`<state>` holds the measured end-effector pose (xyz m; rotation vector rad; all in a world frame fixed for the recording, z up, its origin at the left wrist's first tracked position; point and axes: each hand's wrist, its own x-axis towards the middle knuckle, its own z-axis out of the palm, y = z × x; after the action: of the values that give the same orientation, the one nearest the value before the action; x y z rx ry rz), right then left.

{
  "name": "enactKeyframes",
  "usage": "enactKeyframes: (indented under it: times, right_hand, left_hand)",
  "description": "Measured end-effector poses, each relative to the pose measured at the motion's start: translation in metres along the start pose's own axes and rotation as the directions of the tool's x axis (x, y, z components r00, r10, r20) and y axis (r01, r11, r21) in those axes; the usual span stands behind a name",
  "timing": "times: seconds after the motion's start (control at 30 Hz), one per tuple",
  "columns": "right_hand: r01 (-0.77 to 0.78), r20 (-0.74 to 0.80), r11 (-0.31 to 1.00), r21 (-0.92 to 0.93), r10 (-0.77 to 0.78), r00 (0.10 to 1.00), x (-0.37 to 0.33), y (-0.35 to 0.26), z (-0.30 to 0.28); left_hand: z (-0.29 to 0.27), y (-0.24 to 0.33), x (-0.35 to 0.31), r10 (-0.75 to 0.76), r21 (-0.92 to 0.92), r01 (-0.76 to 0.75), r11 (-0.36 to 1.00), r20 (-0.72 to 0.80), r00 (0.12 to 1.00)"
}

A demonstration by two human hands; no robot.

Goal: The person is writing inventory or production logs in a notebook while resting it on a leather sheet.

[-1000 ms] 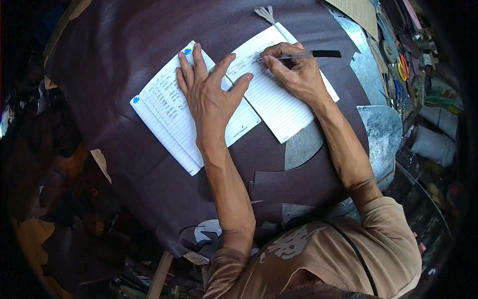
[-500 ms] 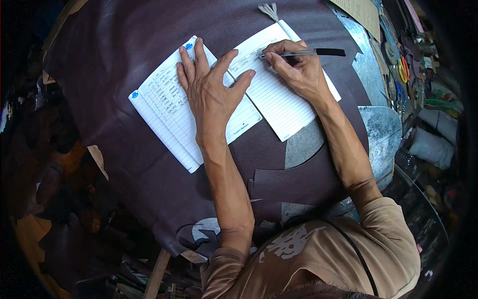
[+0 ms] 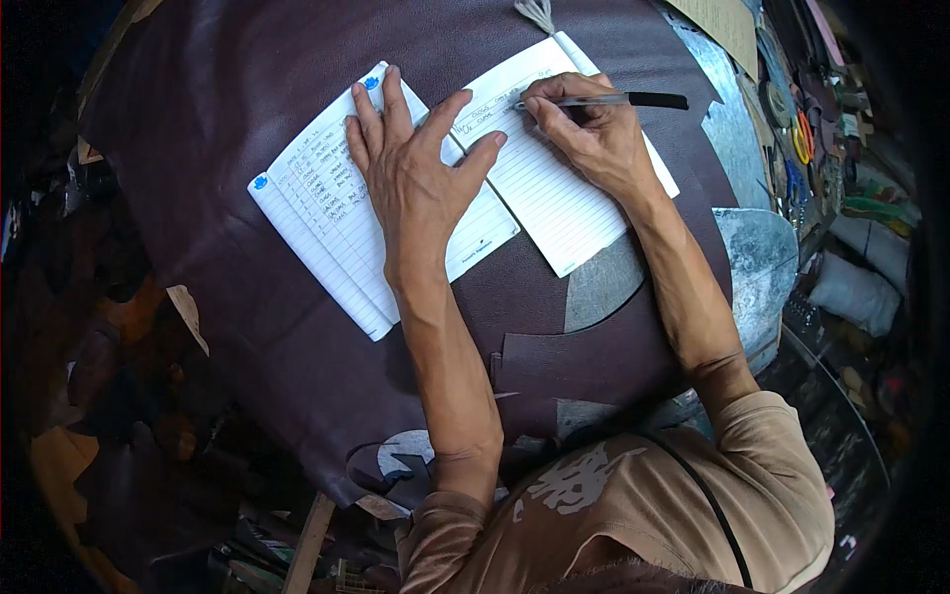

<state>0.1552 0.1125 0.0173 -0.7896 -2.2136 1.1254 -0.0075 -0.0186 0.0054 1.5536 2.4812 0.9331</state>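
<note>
A lined notebook (image 3: pixel 327 252) lies spread on a large sheet of dark brown leather (image 3: pixel 237 109). Handwriting covers much of its left page; a few lines stand at the top of the right page. Flat on the left page, across the fold, rests my left hand (image 3: pixel 416 178), fingers spread and holding nothing. My right hand (image 3: pixel 594 134) pinches a pen (image 3: pixel 657 100) with a clear barrel and a black end, its tip at the upper part of the right page. The thumb and fingers hide part of the pen.
Beneath the leather shows a grey metal surface (image 3: pixel 757 267), also seen through cut-outs. A cut leather piece (image 3: pixel 584 361) lies near my body. At the right are orange-handled scissors (image 3: pixel 802 139), a pale bag (image 3: pixel 856 295) and cluttered tools. Leather scraps (image 3: pixel 148 465) fill the lower left.
The pen tip has shifted slightly along the writing on the right page. The whole view has moved a little; my left hand stays spread on the notebook.
</note>
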Motion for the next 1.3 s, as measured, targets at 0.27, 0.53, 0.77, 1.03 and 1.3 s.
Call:
enactKeyframes:
  times: [0.27,0.53,0.77,1.03,1.3]
  right_hand:
    - [0.086,-0.017,0.996,-0.005,-0.086,0.996,0.002,0.000,0.000]
    - [0.053,-0.019,0.998,0.022,-0.052,0.998,0.000,0.001,0.000]
    - [0.089,-0.006,0.996,-0.015,-0.089,0.996,0.002,0.001,-0.001]
    - [0.029,-0.030,0.999,0.036,-0.028,0.999,-0.001,0.006,0.002]
    - [-0.007,-0.014,0.999,0.046,0.008,1.000,-0.002,0.004,0.000]
  left_hand:
    - [0.000,0.001,-0.001,-0.008,0.004,0.008,1.000,0.005,1.000]
    - [0.000,0.002,0.000,-0.019,-0.004,0.019,1.000,0.014,1.000]
    - [0.001,0.000,-0.001,-0.004,-0.012,0.004,1.000,0.003,1.000]
    - [0.000,0.000,-0.001,-0.005,-0.020,0.005,1.000,-0.001,1.000]
    - [0.002,0.000,0.000,0.003,-0.018,-0.004,1.000,-0.004,1.000]
